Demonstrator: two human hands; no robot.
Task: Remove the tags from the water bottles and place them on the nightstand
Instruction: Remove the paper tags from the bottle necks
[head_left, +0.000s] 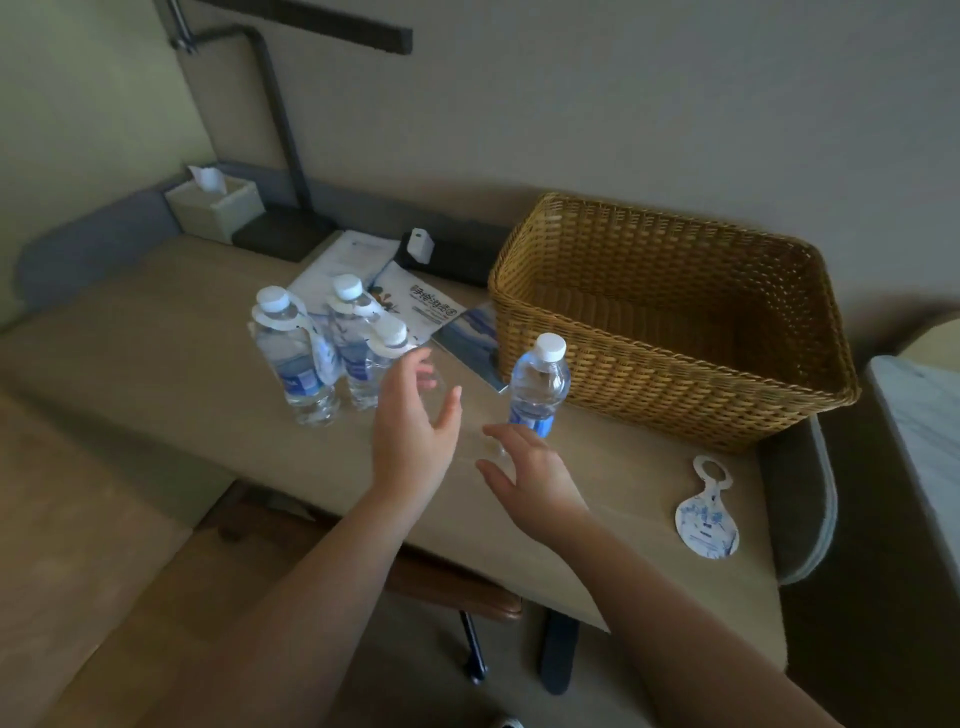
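Observation:
Three water bottles with paper tags around their necks stand clustered on the beige tabletop (156, 332): one on the left (293, 358), one behind (349, 327) and one in front (382, 358). A fourth bottle (537, 387) stands apart, without a tag, beside the basket. A loose white-and-blue tag (707, 512) lies flat near the table's right end. My left hand (410, 426) hovers open just in front of the clustered bottles. My right hand (530, 478) is open, close to the base of the untagged bottle. Neither hand holds anything.
A wicker basket (670, 312) stands at the back right. Leaflets (421, 301), a dark tray (457, 254), a tissue box (215, 205) and a lamp base (280, 234) sit along the back. A chair (457, 587) is tucked under the table; a marble surface (930, 415) lies right.

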